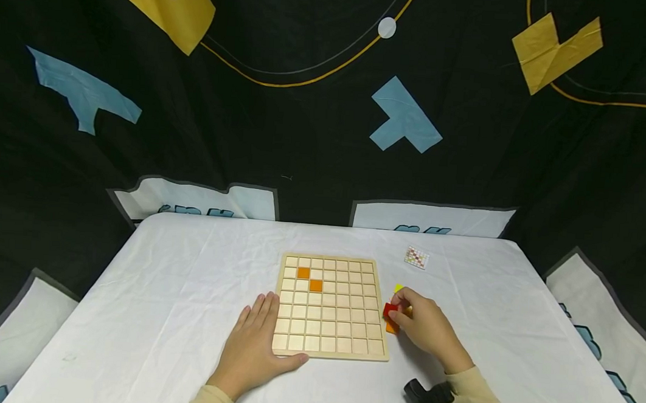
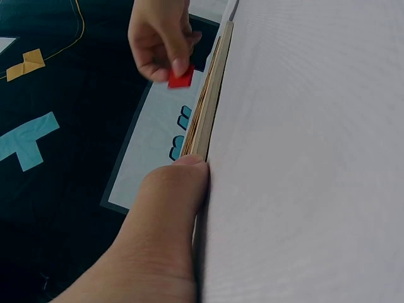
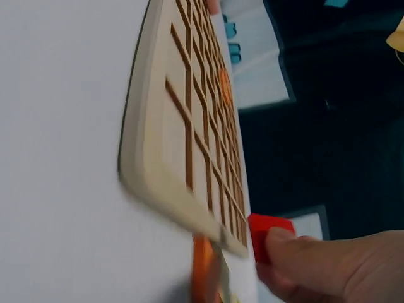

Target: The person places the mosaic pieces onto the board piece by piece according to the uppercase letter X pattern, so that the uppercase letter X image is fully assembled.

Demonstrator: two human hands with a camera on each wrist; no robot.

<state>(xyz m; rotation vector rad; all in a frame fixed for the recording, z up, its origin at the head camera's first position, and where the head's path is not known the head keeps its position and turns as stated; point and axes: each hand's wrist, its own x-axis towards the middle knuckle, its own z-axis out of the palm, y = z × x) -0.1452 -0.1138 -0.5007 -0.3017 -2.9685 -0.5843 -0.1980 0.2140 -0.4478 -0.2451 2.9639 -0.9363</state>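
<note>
A wooden grid board [image 1: 327, 357] lies flat on the white table, with two orange tiles [image 1: 303, 273] set in its upper left squares. My left hand [image 1: 255, 338] rests along the board's left side, fingers straight, thumb at the near edge. In the left wrist view the thumb [image 2: 170, 189] touches the board's rim [image 2: 211, 95]. My right hand [image 1: 428, 326] pinches a red tile [image 1: 389, 310] between thumb and fingers, just right of the board. Under and beside that hand lie an orange tile [image 1: 392, 328] and a yellow tile [image 1: 398, 287], partly hidden.
A small card with a coloured grid pattern [image 1: 416, 257] lies beyond the board at the right. A white cloth covers the table [image 1: 159, 290]. Behind it hangs a black curtain [image 1: 282, 138] with blue and yellow shapes. A black strap device [image 1: 428, 394] is at the right wrist.
</note>
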